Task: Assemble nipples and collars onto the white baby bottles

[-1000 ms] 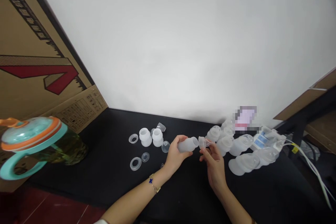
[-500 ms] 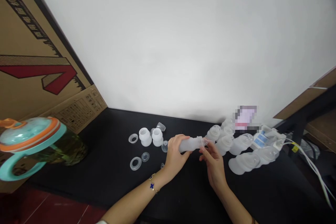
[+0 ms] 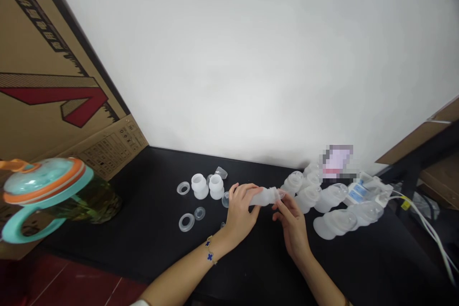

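Note:
My left hand [image 3: 240,211] grips a frosted translucent plastic bottle [image 3: 264,196] lying on its side above the black table. A gold bracelet with blue clover charms [image 3: 210,251] hangs on that wrist. At the bottle's neck sits a small transparent threaded piece [image 3: 281,194], partly hidden by my fingers. My right hand [image 3: 292,224] pinches that piece against the bottle's neck. Whether its threads are fully engaged is hidden.
Transparent rings [image 3: 186,222] and white bottle collars [image 3: 201,186] lie left of my hands on the black table [image 3: 107,244]. Frosted bottles [image 3: 332,198] crowd the right. A teal-and-orange lidded cup [image 3: 43,186] and cardboard box [image 3: 53,81] stand far left.
The transparent threaded piece, held apart from the bottle a second ago, now sits against its neck. My left hand has shifted its grip, and the bottle has moved slightly right.

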The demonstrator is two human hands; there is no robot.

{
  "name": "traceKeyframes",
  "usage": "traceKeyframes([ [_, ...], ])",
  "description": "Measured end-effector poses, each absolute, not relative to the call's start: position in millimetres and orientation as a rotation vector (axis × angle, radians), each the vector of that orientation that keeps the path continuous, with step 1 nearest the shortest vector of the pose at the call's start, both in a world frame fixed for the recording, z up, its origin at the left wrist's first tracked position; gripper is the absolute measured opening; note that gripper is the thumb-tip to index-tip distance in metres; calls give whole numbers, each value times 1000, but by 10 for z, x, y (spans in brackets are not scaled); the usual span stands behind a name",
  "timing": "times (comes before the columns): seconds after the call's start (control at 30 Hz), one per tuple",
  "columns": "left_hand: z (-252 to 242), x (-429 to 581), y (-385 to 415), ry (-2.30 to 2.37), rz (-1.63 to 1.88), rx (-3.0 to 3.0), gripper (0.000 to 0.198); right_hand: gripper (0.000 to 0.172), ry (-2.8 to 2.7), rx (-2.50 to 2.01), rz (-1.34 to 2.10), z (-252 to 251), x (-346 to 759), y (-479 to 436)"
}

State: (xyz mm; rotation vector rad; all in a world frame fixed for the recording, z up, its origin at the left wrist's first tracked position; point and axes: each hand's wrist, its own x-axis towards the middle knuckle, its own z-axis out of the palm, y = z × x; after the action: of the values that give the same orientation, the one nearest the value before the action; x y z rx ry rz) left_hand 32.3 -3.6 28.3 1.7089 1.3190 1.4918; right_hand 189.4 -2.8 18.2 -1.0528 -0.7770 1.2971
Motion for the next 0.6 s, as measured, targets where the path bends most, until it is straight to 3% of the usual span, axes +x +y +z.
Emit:
traceKeyframes([
  [0.6, 234, 243, 33, 1585, 1534, 2192, 38, 34, -931, -986, 1229, 35, 1965, -20],
])
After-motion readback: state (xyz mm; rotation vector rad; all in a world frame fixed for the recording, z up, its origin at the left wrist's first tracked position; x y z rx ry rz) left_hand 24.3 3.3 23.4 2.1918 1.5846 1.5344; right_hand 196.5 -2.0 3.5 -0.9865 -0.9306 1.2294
